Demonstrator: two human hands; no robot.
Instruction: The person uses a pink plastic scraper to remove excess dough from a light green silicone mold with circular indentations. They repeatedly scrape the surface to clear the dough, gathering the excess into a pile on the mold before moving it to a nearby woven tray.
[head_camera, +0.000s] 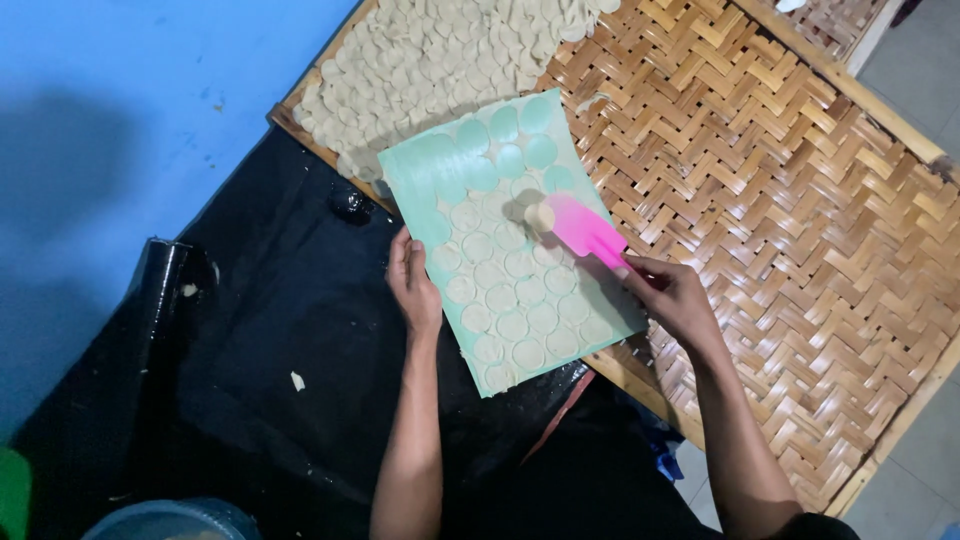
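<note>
Woven bamboo, golden-brown in a herringbone pattern, makes up the big tray that fills the right side of my view, and I place everything else against it. Off its left edge hangs a blue wall, and below that a black plastic sheet spreads toward me. On the tray's upper left part lies a heap of pale round dough discs, overlapping one another. Just below that heap, resting on the tray's left edge and jutting out over the black sheet, is a mint-green board covered in rows of thin pale dough rounds; near its top end several spots show bare green circles. My left hand clasps the board's left rim, fingers curled over the edge. My right hand, over the tray just right of the board, grips the handle of a pink spatula, whose blade lies on the board's upper half. At the blade's tip sits one small lifted dough piece, curled up off the board.
</note>
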